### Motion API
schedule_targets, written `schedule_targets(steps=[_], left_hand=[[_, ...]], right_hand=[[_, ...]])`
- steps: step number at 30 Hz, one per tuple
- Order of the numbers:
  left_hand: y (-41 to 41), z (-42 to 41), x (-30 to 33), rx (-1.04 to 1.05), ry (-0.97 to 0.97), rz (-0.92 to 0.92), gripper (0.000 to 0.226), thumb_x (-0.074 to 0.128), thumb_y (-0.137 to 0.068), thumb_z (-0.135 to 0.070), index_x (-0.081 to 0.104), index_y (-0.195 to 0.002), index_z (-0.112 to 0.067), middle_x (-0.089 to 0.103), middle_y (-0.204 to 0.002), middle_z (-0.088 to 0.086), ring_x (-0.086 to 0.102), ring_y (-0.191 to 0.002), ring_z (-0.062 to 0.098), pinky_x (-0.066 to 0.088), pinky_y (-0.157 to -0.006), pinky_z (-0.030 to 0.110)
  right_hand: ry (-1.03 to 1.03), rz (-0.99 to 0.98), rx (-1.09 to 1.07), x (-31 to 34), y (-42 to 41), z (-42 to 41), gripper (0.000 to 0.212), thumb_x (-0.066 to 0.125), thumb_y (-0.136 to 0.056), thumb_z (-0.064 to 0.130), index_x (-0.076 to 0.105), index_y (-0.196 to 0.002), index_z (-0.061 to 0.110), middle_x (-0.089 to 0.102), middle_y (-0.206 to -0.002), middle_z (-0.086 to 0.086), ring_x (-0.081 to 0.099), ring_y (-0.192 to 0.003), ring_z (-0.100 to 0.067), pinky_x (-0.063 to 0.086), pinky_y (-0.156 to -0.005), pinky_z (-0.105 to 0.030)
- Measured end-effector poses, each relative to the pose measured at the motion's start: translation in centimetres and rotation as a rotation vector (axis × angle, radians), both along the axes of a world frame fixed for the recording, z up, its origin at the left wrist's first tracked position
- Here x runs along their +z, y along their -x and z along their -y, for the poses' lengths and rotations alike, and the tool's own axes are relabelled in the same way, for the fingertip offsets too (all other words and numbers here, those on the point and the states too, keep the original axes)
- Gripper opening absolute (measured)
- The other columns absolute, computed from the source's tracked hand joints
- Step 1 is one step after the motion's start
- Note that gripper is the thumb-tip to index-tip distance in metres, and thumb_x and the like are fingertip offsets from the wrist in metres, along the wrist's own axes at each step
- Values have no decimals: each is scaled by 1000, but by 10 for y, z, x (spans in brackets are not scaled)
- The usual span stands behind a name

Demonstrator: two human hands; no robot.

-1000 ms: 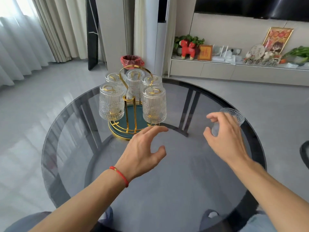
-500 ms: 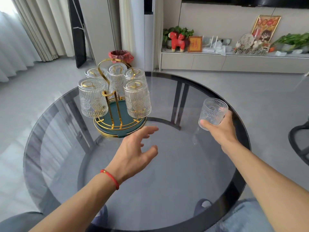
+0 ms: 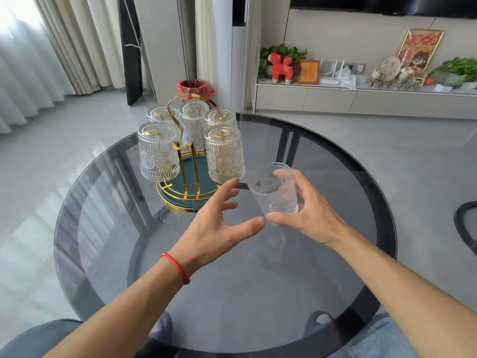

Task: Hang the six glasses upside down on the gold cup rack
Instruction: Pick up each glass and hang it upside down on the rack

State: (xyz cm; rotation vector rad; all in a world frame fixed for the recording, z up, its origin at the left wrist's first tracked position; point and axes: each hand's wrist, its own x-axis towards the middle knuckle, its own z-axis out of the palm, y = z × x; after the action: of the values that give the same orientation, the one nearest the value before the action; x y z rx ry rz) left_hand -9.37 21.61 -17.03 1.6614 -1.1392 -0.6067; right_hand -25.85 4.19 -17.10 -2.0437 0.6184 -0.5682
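Five ribbed clear glasses (image 3: 224, 154) hang upside down on the gold cup rack (image 3: 186, 161); a sixth glass (image 3: 274, 187), tilted, is held just right of the rack.

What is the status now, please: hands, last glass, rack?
Right hand grips last glass, above table. Left hand open beside it, holding nothing. Five glasses hang upside down on rack. Nothing between glass and rack.

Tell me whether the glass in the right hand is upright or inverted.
Tilted, not inverted: the glass leans in the right hand, its open rim uppermost, facing the camera.
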Motion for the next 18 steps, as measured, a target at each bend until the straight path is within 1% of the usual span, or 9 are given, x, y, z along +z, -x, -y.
schedule_targets(steps=[3, 6, 8, 10, 11, 12, 14, 16, 18], left_hand=[[2, -6, 4, -17, 52, 10, 105, 82, -68, -62, 30, -156, -37, 56, -137, -11, 57, -124, 1, 55, -96, 28], [0, -11, 6, 102, 152, 72, 85, 85, -66, -53, 50, -141, -36, 67, -116, -14, 63, -111, 1, 50, -86, 12], [-4, -15, 8, 156, 190, -117, 77, 87, -61, -48, 58, -130, -34, 70, -110, -5, 69, -105, 11, 59, -79, 23], [-8, -18, 11, 160, 223, -411, 76, 89, -59, -40, 58, -127, -26, 69, -115, 11, 72, -105, 27, 65, -76, 45], [-11, -21, 12, 161, 241, -490, 76, 88, -58, -35, 57, -126, -24, 67, -118, 17, 71, -106, 32, 63, -81, 53], [-14, -24, 14, 156, 249, -495, 74, 87, -59, -31, 56, -125, -23, 66, -120, 18, 70, -108, 35, 61, -88, 57], [-17, -29, 16, 117, 239, -388, 69, 85, -61, -24, 53, -123, -24, 65, -118, 13, 68, -108, 34, 57, -95, 54], [-18, -34, 17, 57, 248, -327, 67, 82, -66, -14, 49, -123, -24, 63, -113, 6, 69, -96, 24, 58, -84, 45], [-20, -37, 18, 29, 242, -279, 67, 79, -69, -8, 44, -124, -23, 61, -113, 3, 66, -96, 15, 58, -79, 41]], right_hand=[[25, -27, 171, 4, -13, -23, 82, 96, -70, 31, 53, -139, 44, 63, -135, 13, 60, -127, -8, 52, -105, -37], [49, -43, 222, 4, -22, -41, 86, 97, -69, 30, 53, -142, 46, 61, -132, 8, 59, -126, -8, 50, -106, -35], [-73, -14, 216, 9, -25, -45, 84, 94, -74, 34, 52, -145, 44, 61, -138, 3, 60, -129, -8, 52, -106, -35], [-364, 32, 196, 17, -24, -46, 82, 85, -80, 45, 46, -152, 39, 62, -143, 0, 65, -126, -15, 57, -101, -37], [-552, 49, 197, 18, -25, -46, 81, 80, -84, 51, 45, -155, 32, 64, -143, -5, 68, -124, -23, 58, -99, -42], [-718, 51, 214, 19, -27, -48, 77, 73, -89, 54, 46, -154, 24, 65, -142, -12, 69, -121, -32, 58, -98, -47], [-875, 49, 267, 17, -31, -54, 63, 59, -99, 52, 53, -149, 15, 66, -139, -21, 68, -117, -45, 56, -99, -54], [-898, 94, 294, 15, -35, -60, 53, 56, -103, 44, 56, -147, 15, 65, -141, -20, 65, -121, -46, 54, -103, -53], [-864, 175, 281, 18, -39, -61, 47, 62, -102, 36, 59, -144, 14, 66, -140, -18, 66, -124, -41, 56, -102, -50]])
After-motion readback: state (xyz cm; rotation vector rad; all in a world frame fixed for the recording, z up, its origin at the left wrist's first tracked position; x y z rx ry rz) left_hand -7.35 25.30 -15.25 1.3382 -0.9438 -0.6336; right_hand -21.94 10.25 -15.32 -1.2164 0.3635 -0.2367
